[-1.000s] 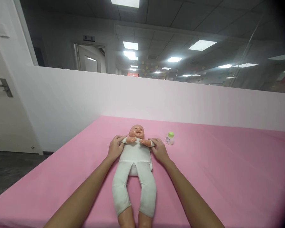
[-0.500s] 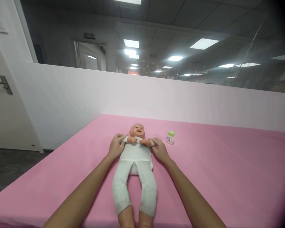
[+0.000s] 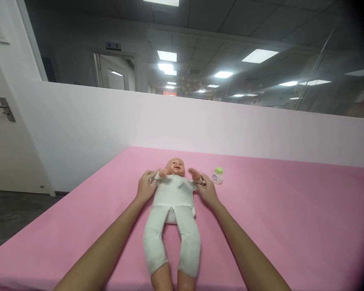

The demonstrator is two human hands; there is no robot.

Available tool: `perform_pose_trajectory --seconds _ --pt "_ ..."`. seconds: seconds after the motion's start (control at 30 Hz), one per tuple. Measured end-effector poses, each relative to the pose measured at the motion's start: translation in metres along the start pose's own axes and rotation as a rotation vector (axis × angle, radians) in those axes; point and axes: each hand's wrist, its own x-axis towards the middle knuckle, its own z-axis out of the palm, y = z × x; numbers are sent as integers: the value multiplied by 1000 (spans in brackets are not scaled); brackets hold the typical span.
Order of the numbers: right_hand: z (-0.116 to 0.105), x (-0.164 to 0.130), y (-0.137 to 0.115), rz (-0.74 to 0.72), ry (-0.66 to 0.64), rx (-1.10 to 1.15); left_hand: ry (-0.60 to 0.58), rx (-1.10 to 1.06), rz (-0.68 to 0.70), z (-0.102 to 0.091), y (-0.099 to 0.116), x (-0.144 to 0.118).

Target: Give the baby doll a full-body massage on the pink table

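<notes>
A baby doll (image 3: 172, 202) in a white one-piece suit lies on its back on the pink bed (image 3: 276, 226), head away from me. My left hand (image 3: 144, 188) grips the doll's arm on the left side at the sleeve. The other arm is gripped near its wrist by my right hand (image 3: 206, 190). Both doll arms are lifted off the chest and spread apart. A small white bottle with a green cap (image 3: 217, 176) stands just right of my right hand, apart from it.
A low white partition wall (image 3: 200, 125) runs behind the bed, with glass above it. A white door with a metal handle (image 3: 3, 109) is at the far left. Dark floor (image 3: 12, 218) lies beyond the bed's left edge.
The doll's arms, folded on its chest before, have been drawn up and outward by my hands. The bottle has not moved.
</notes>
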Motion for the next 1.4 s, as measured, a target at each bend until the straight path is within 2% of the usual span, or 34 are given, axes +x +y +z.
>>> perform_pose_trajectory --seconds 0.07,0.13,0.23,0.33,0.43,0.5,0.63,0.7,0.77,0.83,0.93,1.03,1.1,1.2,1.27,1.33,1.4 --pt "3 -3 -4 -121 -78 -98 -52 27 31 3 -2 -1" --pt "6 -4 -5 -141 -91 -125 -52 47 24 4 -2 -1" --pt "6 -2 -1 7 -27 -9 3 32 -25 2 1 0" --pt "4 2 5 167 135 142 108 -72 -132 -2 4 2" --pt "3 4 6 199 216 158 175 -137 -223 -5 4 4" --pt "3 2 3 113 152 53 146 -139 -203 -4 1 4" --pt "5 -4 -5 -183 -61 -181 -10 -94 -94 2 -3 2" --pt "7 -6 -8 -229 -102 -211 -34 -73 -80 4 -3 1" --pt "8 -6 -8 -186 -90 -175 -17 -81 -96 4 -2 1" --pt "9 -4 -7 -70 -34 -69 30 -120 -143 2 -2 2" --pt "7 1 -2 132 152 141 141 -188 -263 -4 -3 6" --pt "3 4 1 221 299 215 191 -209 -331 -7 -6 8" --pt "2 3 -1 175 269 122 144 -193 -271 -6 -7 7" --pt "5 -2 -8 -73 80 -89 6 -104 -87 0 -5 4" --pt "7 -5 -12 -207 -32 -155 -58 -60 -15 3 -4 2" --pt "10 -6 -14 -214 -65 -146 -69 -49 -8 5 -2 1" --pt "10 -5 -12 -109 -26 -69 -32 -62 -40 4 -1 2"
